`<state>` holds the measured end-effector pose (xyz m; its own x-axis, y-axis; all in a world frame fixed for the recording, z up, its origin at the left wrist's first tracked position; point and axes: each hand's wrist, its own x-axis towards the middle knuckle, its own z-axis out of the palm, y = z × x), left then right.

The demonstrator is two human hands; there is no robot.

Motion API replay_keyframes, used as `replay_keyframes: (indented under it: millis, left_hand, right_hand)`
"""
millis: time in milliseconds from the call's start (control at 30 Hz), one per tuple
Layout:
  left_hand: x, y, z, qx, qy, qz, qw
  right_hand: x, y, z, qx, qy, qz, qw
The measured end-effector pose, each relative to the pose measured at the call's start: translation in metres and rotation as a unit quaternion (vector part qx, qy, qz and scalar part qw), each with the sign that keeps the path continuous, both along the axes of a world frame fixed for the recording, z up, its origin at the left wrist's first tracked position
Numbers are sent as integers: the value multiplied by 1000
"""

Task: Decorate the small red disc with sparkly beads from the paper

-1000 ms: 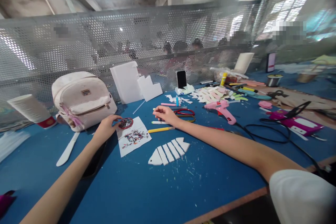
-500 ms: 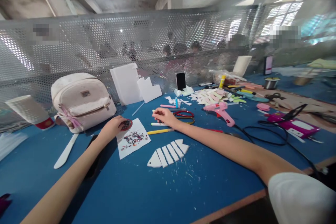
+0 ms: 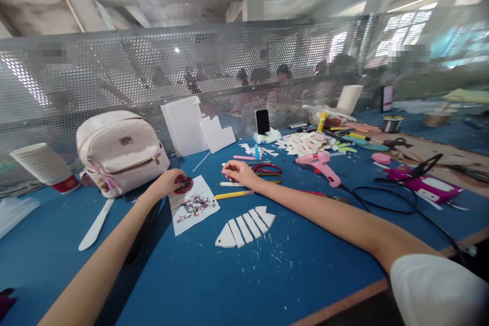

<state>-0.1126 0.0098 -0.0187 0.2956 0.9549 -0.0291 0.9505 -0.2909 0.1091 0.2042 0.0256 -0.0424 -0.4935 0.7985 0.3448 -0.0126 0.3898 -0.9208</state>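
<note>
My left hand (image 3: 172, 181) is at a small round red dish (image 3: 185, 186) of dark bits, its fingers bent together over the dish's left side; what they pinch is too small to make out. The dish rests on the top of a white paper sheet (image 3: 198, 214) scattered with colourful bits. My right hand (image 3: 237, 172) rests on the table with curled fingers, beside a white marker (image 3: 229, 184) and a yellow pen (image 3: 234, 194); whether it holds anything is hidden. In front lies a fish shape of white foam strips (image 3: 244, 228).
At the left are a pale backpack (image 3: 122, 153), stacked paper cups (image 3: 44, 165) and a white plastic knife (image 3: 95, 226). A pink glue gun (image 3: 321, 167), red-handled scissors (image 3: 269, 169) and foam scraps (image 3: 305, 142) lie right. A phone (image 3: 263, 121) stands behind.
The view has tilted slightly upward, so the table things sit a little lower. My left fingers have shifted a little over the red dish. My right hand has stayed in place.
</note>
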Motion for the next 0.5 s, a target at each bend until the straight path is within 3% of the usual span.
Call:
replay_keyframes:
  millis: [500]
  left_hand:
    - [10,-13,8,44,-39,28,998]
  right_hand:
    - [0,2,-3,-7,3,1,1000]
